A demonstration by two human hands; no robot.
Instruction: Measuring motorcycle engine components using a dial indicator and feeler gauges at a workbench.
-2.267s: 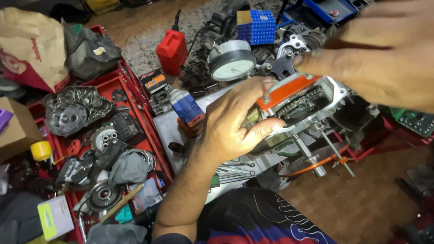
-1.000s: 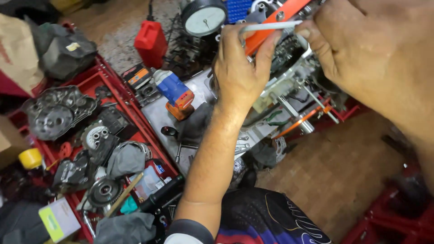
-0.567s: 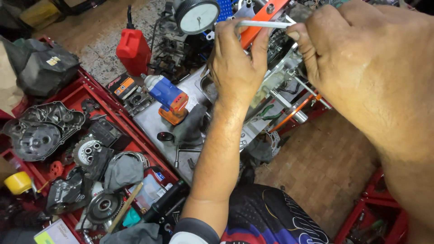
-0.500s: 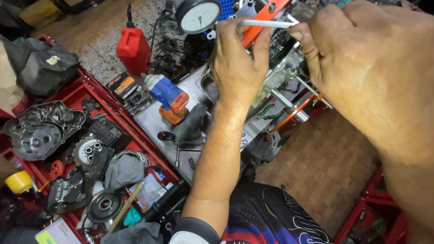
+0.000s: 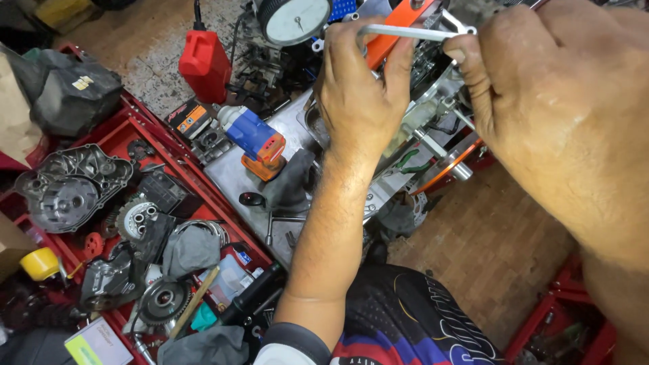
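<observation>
Metal bar tool: the thin shiny bar [image 5: 405, 32] is up at the top of my view, lying flat between my two hands, right over the engine part [image 5: 433, 81].
Left hand: my left hand [image 5: 358, 94] is curled, with the fingertips pinched on the left end of the bar.
Right hand: my right hand [image 5: 541, 101] is closed around the right end, and the thumb and first finger squeeze it.
How to do it well: I think I should keep the bar level and turn it slowly, with both hands pushing the same amount, so it does not slip off.
Engine part: it is grey metal with an orange piece [image 5: 392, 37] on it, and it sits on the desk [image 5: 236, 176] just under my hands.
Round dial: a big gauge with a white face [image 5: 295, 19] stands just beside my left fingers, so I should take care not to bump it.
Blue and orange tool: a drill-like thing [image 5: 255, 140] lies on the desk, near my left arm.
Red tray: a tray [image 5: 203, 203] full of grey engine covers and gears is to my left.
Red can: a small red can [image 5: 205, 64] stands on the floor, well apart from my hands.
</observation>
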